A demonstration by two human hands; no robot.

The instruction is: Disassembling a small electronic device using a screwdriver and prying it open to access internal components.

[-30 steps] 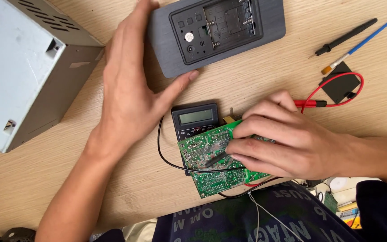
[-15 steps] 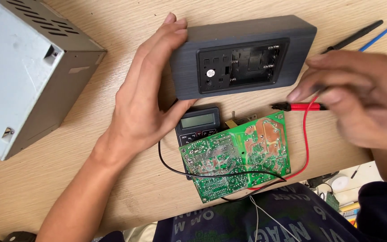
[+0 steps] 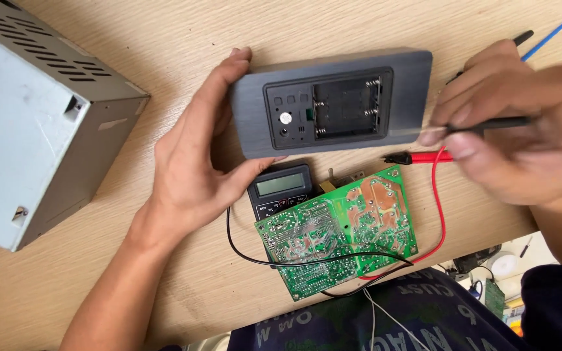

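- Left hand (image 3: 193, 166) grasps the left end of the grey box (image 3: 333, 104): fingers run up along its left edge, thumb hooks under its lower left corner.
- Grey box lies flat on the wooden table (image 3: 164, 39), back side up, open battery bay (image 3: 346, 107) showing; long axis runs left-right, stretching from the left hand toward the right hand.
- Right hand (image 3: 515, 130) is closed around a black probe (image 3: 482, 123), pinched between thumb and fingers; hand is motion-blurred.
- Black probe points left, toward the box's right end, long axis near level; tip blurred, cannot tell if it touches the box.
- Red probe (image 3: 417, 156) lies on the table just below the right hand, tip pointing left, its red wire (image 3: 440, 214) looping down past the circuit board.
- Green circuit board (image 3: 339, 231) lies solder side up below the box, between the two hands, tilted slightly, overlapping the meter (image 3: 281, 188) by the left thumb.
- Black wire (image 3: 242, 250) curves under the left wrist and across the board.
- Grey metal case (image 3: 34, 117) sits well left of the left hand, bare table between them.
- Table's near edge runs just below the board; open room above the box.
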